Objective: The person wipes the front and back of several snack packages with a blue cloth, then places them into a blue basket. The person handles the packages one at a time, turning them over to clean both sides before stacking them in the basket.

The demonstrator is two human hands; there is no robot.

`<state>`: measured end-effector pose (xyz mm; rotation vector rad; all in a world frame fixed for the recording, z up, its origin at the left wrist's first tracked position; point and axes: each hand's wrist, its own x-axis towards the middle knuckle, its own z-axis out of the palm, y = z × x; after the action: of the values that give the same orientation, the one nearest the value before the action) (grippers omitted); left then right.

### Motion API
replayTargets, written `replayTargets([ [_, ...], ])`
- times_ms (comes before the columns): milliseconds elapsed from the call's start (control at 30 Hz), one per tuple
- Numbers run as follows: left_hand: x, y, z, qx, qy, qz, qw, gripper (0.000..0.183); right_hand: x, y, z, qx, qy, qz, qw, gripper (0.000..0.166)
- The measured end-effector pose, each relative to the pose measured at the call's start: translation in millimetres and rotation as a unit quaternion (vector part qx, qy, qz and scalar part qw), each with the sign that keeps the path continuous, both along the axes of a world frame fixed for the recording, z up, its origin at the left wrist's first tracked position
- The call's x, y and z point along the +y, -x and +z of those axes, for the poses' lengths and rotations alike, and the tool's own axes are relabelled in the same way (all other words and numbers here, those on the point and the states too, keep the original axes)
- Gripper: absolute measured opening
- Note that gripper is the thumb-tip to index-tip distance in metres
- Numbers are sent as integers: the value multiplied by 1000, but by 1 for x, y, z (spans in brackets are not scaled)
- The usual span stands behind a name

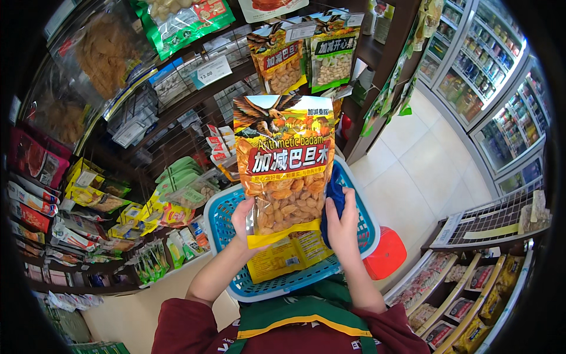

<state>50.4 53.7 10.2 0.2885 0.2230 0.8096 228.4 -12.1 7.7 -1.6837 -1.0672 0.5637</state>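
Observation:
Both my hands hold up a clear-windowed bag of almonds (287, 172) with a printed eagle and a yellow bottom edge. My left hand (242, 221) grips its lower left side. On the right side, my right hand (342, 221) holds the bag together with a dark blue cloth (335, 194). Beneath the bag is a blue plastic basket (221, 208) with a pale rim, close to my green apron. A yellow packet (283, 259) lies in the basket. How the basket is supported is hidden.
Store shelves with hanging snack bags (181, 177) stand ahead and left. A red stool-like object (385, 254) is on the tiled floor, right of the basket. Glass-door refrigerators (477, 66) line the upper right, and a tilted display rack (460, 283) with packaged food is at lower right.

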Motion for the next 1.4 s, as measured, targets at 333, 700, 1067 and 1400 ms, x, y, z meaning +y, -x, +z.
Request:
replayTargets([
  [333,17,7,-19,-102,-68,-42,992,66,-30,-22,-6,516,-9,144,844,49],
  [700,22,-6,13,381,-339,107,853,64,-46,-23,-18,545,-72,15,835,35],
  [1067,-12,-14,7,265,-354,150,884,67,-49,39,38,-312,-212,104,920,44],
  [1400,12,5,7,126,-23,12,992,60,-34,21,53,44,-157,160,974,36],
])
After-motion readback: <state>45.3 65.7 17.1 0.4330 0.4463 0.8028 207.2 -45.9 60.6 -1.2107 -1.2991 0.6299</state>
